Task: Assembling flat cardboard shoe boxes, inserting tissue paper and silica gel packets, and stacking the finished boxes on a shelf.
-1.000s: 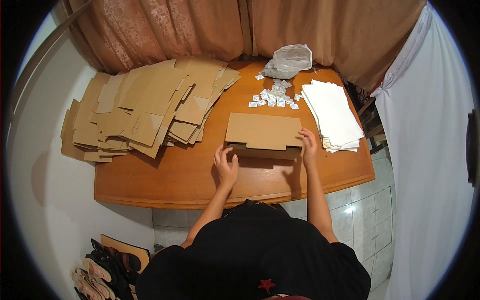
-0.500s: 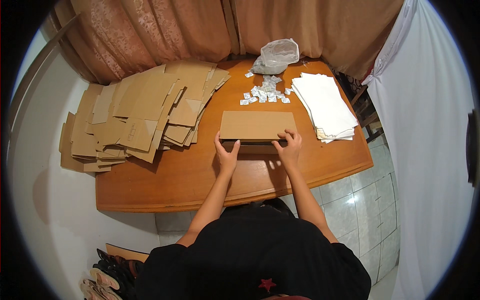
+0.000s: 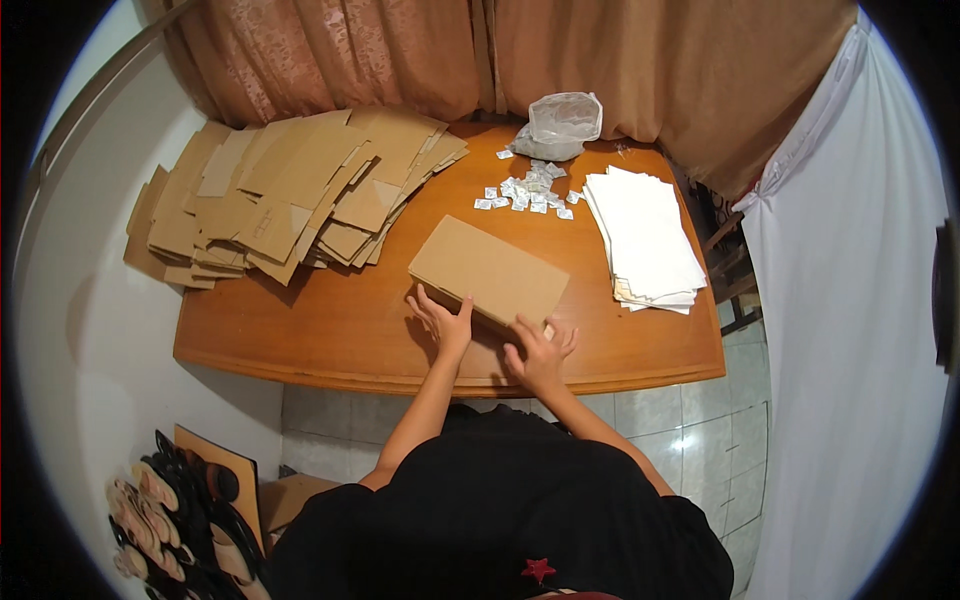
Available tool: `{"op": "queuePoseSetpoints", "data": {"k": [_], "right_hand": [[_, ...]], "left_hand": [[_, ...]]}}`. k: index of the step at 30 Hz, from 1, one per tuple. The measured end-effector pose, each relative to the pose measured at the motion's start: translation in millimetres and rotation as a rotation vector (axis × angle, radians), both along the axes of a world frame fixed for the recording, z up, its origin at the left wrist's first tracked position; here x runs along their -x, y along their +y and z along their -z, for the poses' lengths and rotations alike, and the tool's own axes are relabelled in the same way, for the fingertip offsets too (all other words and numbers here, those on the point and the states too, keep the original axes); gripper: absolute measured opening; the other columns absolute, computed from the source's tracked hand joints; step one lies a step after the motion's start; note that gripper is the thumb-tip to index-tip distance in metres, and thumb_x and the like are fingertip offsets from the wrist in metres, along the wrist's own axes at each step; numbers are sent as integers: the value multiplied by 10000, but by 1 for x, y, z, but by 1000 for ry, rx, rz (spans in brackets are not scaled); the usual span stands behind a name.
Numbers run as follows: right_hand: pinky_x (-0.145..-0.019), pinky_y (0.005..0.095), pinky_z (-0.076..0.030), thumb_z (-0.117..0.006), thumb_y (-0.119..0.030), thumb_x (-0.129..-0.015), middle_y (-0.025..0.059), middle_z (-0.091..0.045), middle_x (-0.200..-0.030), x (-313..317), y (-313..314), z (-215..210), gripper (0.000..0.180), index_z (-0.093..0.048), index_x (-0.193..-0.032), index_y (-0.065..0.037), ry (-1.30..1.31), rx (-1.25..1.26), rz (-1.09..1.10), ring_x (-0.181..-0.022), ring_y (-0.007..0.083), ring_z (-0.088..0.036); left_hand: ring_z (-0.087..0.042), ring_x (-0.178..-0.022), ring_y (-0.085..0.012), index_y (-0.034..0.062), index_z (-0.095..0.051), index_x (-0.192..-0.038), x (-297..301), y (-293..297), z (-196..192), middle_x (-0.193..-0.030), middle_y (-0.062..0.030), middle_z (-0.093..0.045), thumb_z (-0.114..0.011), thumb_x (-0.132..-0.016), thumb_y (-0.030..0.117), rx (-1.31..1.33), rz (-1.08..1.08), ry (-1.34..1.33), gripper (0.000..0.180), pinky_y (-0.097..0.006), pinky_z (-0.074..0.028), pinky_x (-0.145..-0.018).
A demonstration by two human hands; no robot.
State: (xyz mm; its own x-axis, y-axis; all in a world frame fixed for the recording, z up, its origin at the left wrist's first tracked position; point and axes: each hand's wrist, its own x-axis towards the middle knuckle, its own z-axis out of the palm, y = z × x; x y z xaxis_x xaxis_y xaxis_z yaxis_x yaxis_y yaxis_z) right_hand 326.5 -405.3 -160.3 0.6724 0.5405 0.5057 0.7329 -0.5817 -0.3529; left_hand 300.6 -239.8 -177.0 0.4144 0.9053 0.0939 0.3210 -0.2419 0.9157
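Observation:
A closed brown cardboard box [image 3: 490,268] lies on the wooden table in front of me, turned at an angle with its right end nearer to me. My left hand [image 3: 447,325] rests against the box's near long side, fingers spread toward the left corner and thumb up at the top edge. At the near right corner, the fingers of my right hand [image 3: 541,355] are apart and touch the box edge. Neither hand is wrapped round the box. The underside of the box and its inside are hidden.
Flattened cardboard boxes [image 3: 290,190] are heaped at the table's left. Small white packets [image 3: 535,190] lie scattered behind the box, by an open plastic bag [image 3: 560,125]. A stack of white paper [image 3: 645,235] sits on the right. Shoes [image 3: 180,510] are at lower left.
The box's lid, raised a little at the front before, is now down. The box has turned clockwise, its right end coming toward me. My right hand has moved nearer and left.

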Motion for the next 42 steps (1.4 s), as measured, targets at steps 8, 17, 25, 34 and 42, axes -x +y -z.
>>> {"op": "queuePoseSetpoints", "data": {"k": [8, 17, 25, 34, 42], "right_hand": [[-1009, 521, -154, -676, -293, -683, 118, -504, -1174, -53, -39, -9, 501, -539, -1130, -111, 140, -170, -154, -1168, 341, -334], [-884, 335, -406, -627, -153, -812, 134, -506, -1147, -85, -44, 33, 519, -384, -1248, -9, 1200, -293, -476, -1026, 227, -505], [-975, 387, -326, -604, -104, -789, 169, -429, -1170, 10, 7, 58, 513, -343, -1221, -12, 1011, -507, -570, -1123, 267, -414], [-1027, 445, -251, -642, -130, -783, 198, -243, -1384, 146, 161, -51, 748, -199, -1377, -29, 453, -692, -1151, -1274, 370, -267], [-1024, 428, -270, -626, -218, -833, 194, -261, -1372, 243, 335, -209, 710, -204, -1372, -31, 259, -1163, -1380, -1257, 328, -312]], "left_hand": [[-219, -1287, -384, 44, -215, -1349, 18, -7, -8, -1426, -209, -97, -597, -833, 335, 215, -102, -18, 705, -469, -246, -1026], [-333, -1273, -259, 16, -156, -1407, 48, -64, 35, -1376, -211, -330, -594, -833, 324, 491, 323, -173, 785, -329, -277, -1029], [-255, -1311, -195, 108, -70, -1440, 137, -43, -15, -1451, -93, -223, -593, -803, 134, 502, 244, -430, 824, -308, -226, -1052], [-165, -1350, -223, 101, -66, -1439, 301, 30, -134, -1468, -83, -176, -627, -774, 229, 118, 31, -592, 879, -352, -158, -1083], [-154, -1358, -248, 118, -42, -1437, 403, 112, -311, -1480, -123, -142, -809, -621, 210, -742, 11, -253, 1123, -401, -226, -1065]]}}
